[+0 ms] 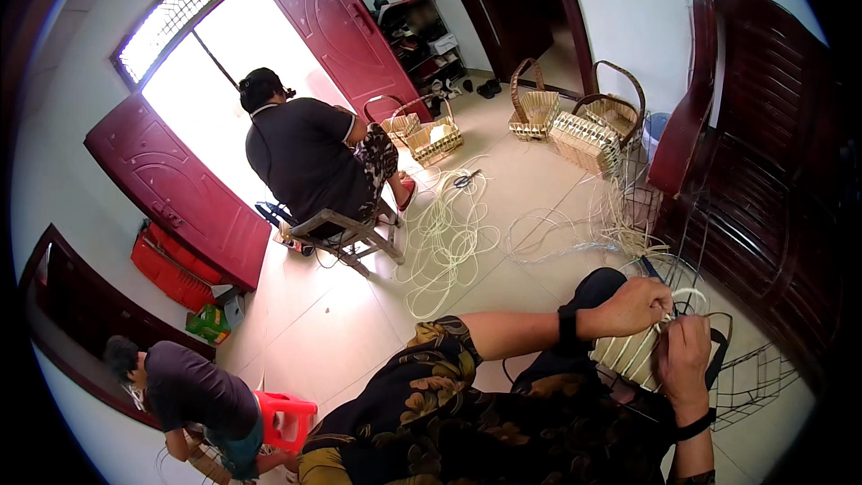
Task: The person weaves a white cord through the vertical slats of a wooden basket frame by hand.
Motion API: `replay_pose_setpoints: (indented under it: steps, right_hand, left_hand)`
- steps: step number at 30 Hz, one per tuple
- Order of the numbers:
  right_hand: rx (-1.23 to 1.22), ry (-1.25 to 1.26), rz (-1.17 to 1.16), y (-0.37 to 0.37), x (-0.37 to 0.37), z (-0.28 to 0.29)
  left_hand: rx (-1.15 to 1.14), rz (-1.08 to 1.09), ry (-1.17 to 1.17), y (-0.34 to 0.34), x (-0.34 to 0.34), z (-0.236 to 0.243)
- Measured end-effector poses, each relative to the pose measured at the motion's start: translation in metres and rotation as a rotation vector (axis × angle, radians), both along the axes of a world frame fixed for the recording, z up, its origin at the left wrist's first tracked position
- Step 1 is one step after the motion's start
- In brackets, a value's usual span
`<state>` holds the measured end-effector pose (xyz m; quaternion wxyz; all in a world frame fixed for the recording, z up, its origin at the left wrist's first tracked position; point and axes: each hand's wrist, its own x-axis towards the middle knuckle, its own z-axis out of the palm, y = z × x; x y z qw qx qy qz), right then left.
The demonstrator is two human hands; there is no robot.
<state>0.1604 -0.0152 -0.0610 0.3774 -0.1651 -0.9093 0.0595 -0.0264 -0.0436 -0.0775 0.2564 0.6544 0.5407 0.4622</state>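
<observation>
A partly woven basket (622,356) with pale cream strands sits at my lap, at the lower right. My left hand (636,307) is closed at its upper edge, with the fingertips pinched on a cream weaving strand. The strand rises in a small loop (690,294) just beyond the fingers. Close beside it, my right hand (686,355) is closed too, its fingers bent against the basket's edge, gripping there. The exact fingertip contact is partly hidden. Dark frame rods stick up and out around the basket.
Dark wire frames (750,386) stand at right, beside a dark wooden bench (772,126). Coiled cream strands (449,233) and scissors (467,180) lie on the floor. Handled baskets (588,142) stand farther back. One person (310,157) sits on a wooden chair, another (197,395) on a red stool (285,418).
</observation>
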Motion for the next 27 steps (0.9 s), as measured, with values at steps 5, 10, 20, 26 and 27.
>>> replay_pose_setpoints:
  steps: [5, 10, 20, 26, 27]
  right_hand:
    - [-0.124, 0.041, 0.071, -0.011, 0.003, -0.004]
    - [-0.093, 0.06, 0.023, -0.006, 0.009, 0.004]
    - [-0.124, -0.07, -0.313, 0.024, 0.038, -0.013]
    - [-0.136, -0.185, -0.285, 0.03, 0.039, -0.023]
    - [-0.135, -0.182, -0.279, 0.029, 0.037, -0.023]
  left_hand:
    - [0.32, 0.044, 0.395, -0.033, 0.002, -0.002]
    - [0.472, 0.004, 0.586, -0.032, 0.006, -0.008]
    - [0.258, -0.145, 0.396, -0.026, -0.014, 0.012]
    - [0.066, -0.191, 0.194, -0.012, -0.045, 0.009]
    - [0.055, -0.2, 0.163, -0.013, -0.049, 0.007]
